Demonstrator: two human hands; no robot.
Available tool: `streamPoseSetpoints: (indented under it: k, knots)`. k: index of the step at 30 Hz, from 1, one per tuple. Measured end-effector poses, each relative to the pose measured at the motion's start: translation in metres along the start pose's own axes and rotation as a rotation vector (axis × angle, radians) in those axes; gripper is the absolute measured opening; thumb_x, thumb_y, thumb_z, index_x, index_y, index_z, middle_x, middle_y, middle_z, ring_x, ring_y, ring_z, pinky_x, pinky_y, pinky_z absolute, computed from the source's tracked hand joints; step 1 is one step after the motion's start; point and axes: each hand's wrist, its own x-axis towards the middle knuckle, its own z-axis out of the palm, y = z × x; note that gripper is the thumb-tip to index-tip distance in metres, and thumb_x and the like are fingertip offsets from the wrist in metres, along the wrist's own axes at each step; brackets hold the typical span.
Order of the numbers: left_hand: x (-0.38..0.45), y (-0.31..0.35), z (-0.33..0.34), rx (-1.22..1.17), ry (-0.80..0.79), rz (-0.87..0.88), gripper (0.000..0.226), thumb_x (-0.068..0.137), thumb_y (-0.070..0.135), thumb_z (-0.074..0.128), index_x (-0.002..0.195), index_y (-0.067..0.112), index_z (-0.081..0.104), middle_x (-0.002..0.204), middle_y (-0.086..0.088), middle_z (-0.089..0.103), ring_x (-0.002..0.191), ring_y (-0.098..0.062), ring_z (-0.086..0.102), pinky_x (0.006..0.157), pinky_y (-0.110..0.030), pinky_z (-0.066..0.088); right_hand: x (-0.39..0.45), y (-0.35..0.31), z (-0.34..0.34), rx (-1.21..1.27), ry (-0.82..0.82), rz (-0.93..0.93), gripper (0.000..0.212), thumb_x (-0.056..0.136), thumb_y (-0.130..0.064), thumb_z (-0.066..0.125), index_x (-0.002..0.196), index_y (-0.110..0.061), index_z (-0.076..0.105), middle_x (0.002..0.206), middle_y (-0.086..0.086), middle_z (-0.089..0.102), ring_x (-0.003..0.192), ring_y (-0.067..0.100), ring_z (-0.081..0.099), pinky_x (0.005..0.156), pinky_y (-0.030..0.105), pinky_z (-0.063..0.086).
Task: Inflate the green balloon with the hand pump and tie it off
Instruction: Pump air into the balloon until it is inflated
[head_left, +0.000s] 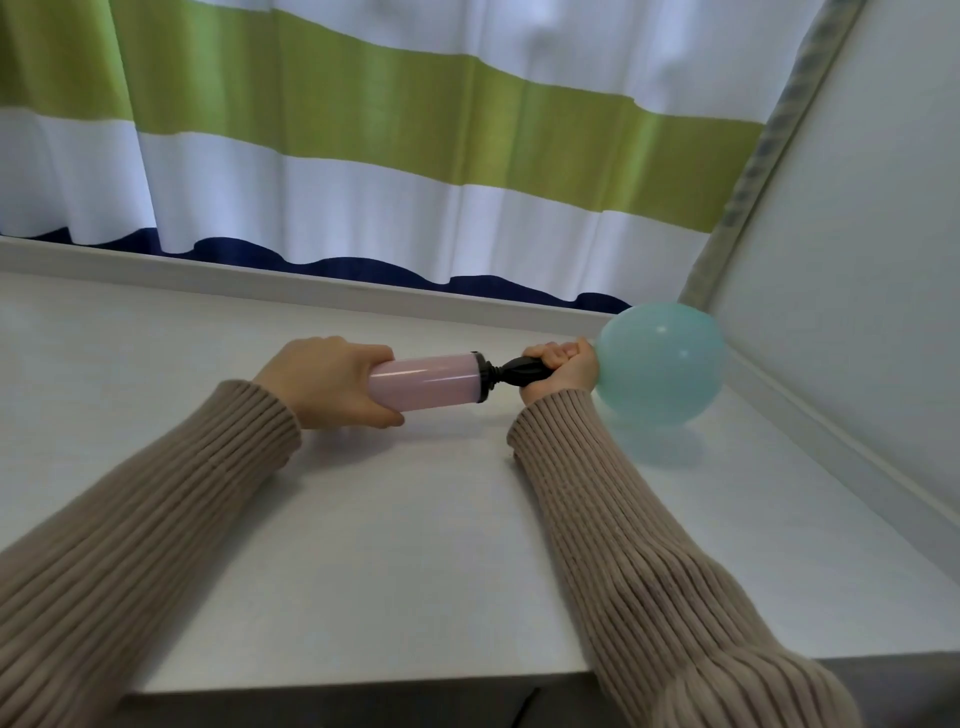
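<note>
A pale green balloon (660, 364), partly inflated and round, sits at the right just above the white table (363, 545). A hand pump lies level between my hands: its pink barrel (431, 382) points left and its black nozzle (514, 371) points right into the balloon's neck. My left hand (327, 382) is wrapped around the barrel's left end. My right hand (563, 371) is closed around the nozzle tip and the balloon's neck, which my fingers hide. The pump looks pushed in, with no rod showing.
A striped curtain (415, 130) in white, green and dark blue hangs behind the table's raised back rim (311, 286). A white wall panel (857, 260) closes off the right side, close to the balloon. The table's front edge runs near my elbows.
</note>
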Motion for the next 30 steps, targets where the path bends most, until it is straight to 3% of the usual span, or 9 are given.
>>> streamPoseSetpoints:
  k: [8,13,20,30]
  knots:
    - [-0.022,-0.057,-0.011,-0.060,-0.005,-0.123,0.040,0.045,0.070,0.059,0.076,0.046,0.055,0.066,0.018,0.063,0.064,-0.003,0.057,0.057,-0.027,0.039,0.005,-0.023,-0.003,0.040,0.044,-0.076,0.047,0.097,-0.021,0.044,0.053,-0.018,0.029,0.035,-0.008,0.024,0.026,0.009,0.022,0.032,0.015,0.035]
    - [-0.010,-0.030,-0.011,0.071,0.018,-0.047,0.040,0.056,0.069,0.061,0.084,0.041,0.054,0.069,0.014,0.062,0.064,-0.010,0.057,0.056,-0.027,0.036,0.004,-0.024,0.000,0.052,0.037,-0.088,0.048,0.096,-0.022,0.046,0.052,-0.018,0.029,0.035,-0.008,0.024,0.026,0.009,0.022,0.032,0.014,0.033]
    - [0.004,0.013,0.004,0.081,0.065,0.018,0.039,0.063,0.066,0.060,0.089,0.037,0.053,0.071,0.012,0.061,0.065,-0.013,0.056,0.055,-0.026,0.036,-0.001,-0.002,0.001,0.013,0.032,-0.025,0.046,0.096,-0.021,0.045,0.053,-0.018,0.031,0.034,-0.007,0.025,0.024,0.009,0.023,0.032,0.014,0.033]
    - [-0.015,-0.050,-0.014,-0.039,-0.049,-0.099,0.045,0.048,0.071,0.060,0.083,0.041,0.058,0.070,0.018,0.063,0.066,-0.002,0.056,0.058,-0.028,0.040,0.002,-0.018,-0.002,-0.029,0.085,-0.087,0.037,0.089,-0.007,0.035,0.055,-0.018,0.028,0.036,-0.006,0.024,0.026,0.010,0.023,0.035,0.015,0.036]
